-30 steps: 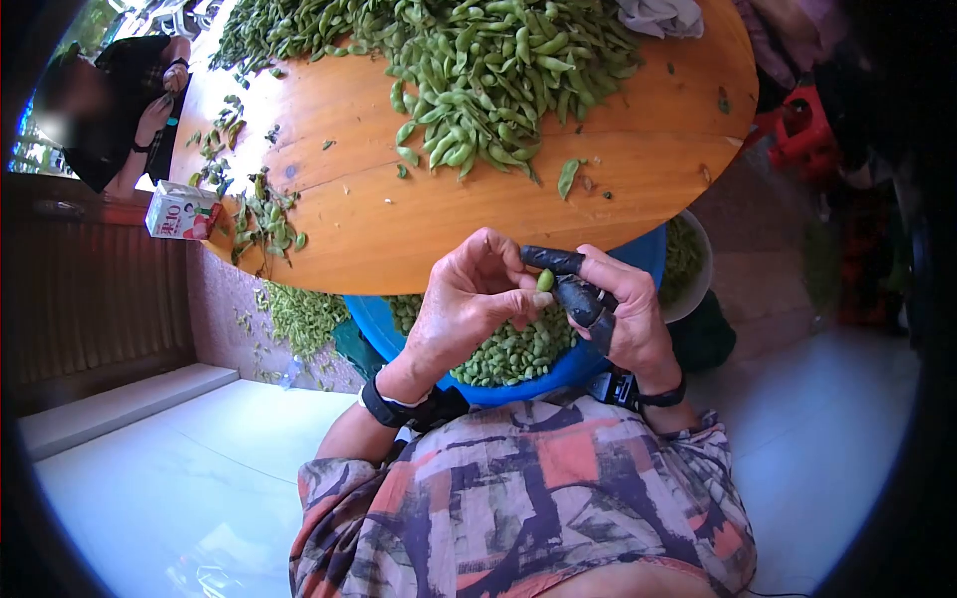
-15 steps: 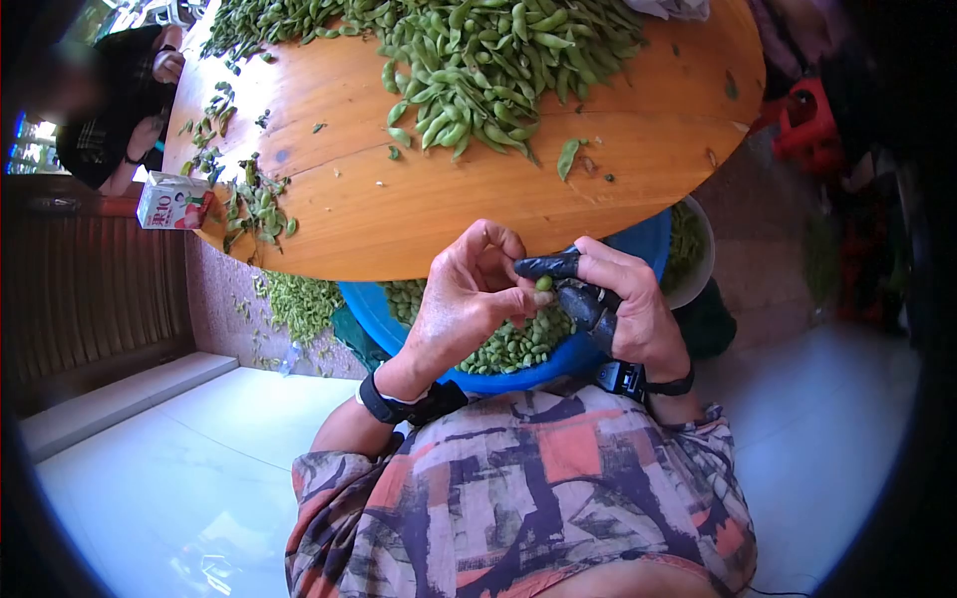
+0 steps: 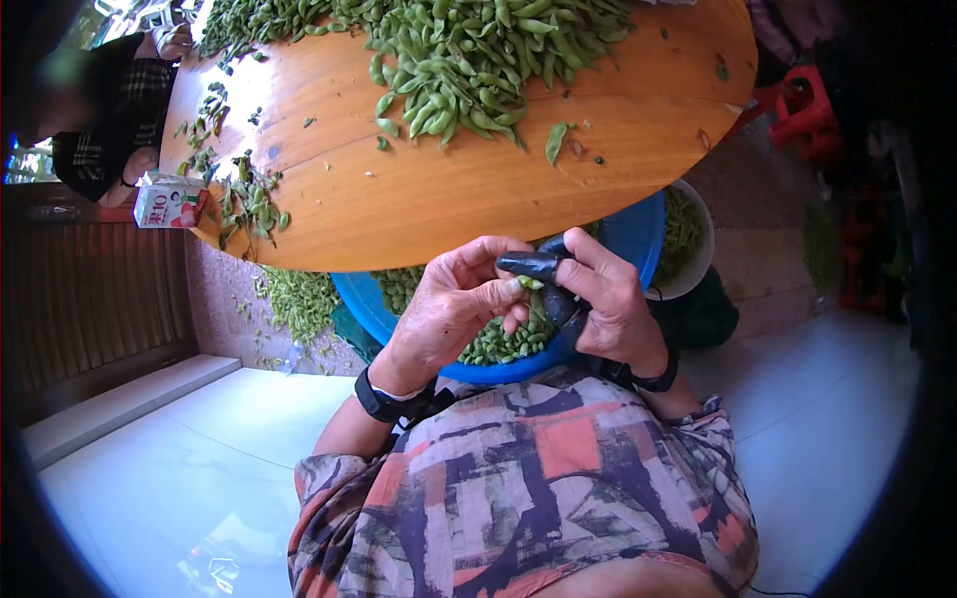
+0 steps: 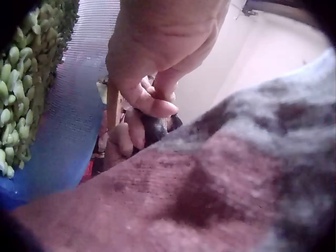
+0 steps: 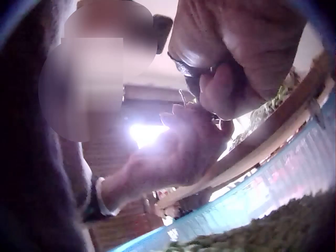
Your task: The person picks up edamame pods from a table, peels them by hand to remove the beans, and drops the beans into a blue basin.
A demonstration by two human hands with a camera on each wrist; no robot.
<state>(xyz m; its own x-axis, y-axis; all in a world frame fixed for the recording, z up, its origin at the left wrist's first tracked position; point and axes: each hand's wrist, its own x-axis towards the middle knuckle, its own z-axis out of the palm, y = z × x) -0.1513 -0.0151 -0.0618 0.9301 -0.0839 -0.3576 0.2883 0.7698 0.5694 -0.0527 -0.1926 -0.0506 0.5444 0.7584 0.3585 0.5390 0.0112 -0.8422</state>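
In the head view, my left hand [image 3: 444,304] pinches a small green soybean pod [image 3: 529,283] between thumb and fingers. My right hand [image 3: 608,299] meets it from the other side, its black-covered index finger and thumb bent around the pod's end. Below both hands stands a blue tub [image 3: 643,249] holding many shelled green soybeans [image 3: 503,344]. The left wrist view shows the left hand [image 4: 168,47] with its fingertips against a black finger cover [image 4: 153,127]; the pod is hidden there. In the right wrist view, the right hand [image 5: 241,58] overlaps the left hand [image 5: 184,142].
A big heap of soybean pods [image 3: 469,60] covers the far part of the wooden table [image 3: 329,219]. Withered pods [image 3: 249,204] and a drink carton [image 3: 167,201] are at its left edge. Empty pods [image 3: 299,299] lie on the floor; a white bucket [image 3: 701,244] stands right. Another person [image 3: 110,120] sits left.
The right hand has shifted slightly left and turned, its index finger now lying across nearer the left fingertips. The pod has moved a little left with the left thumb.
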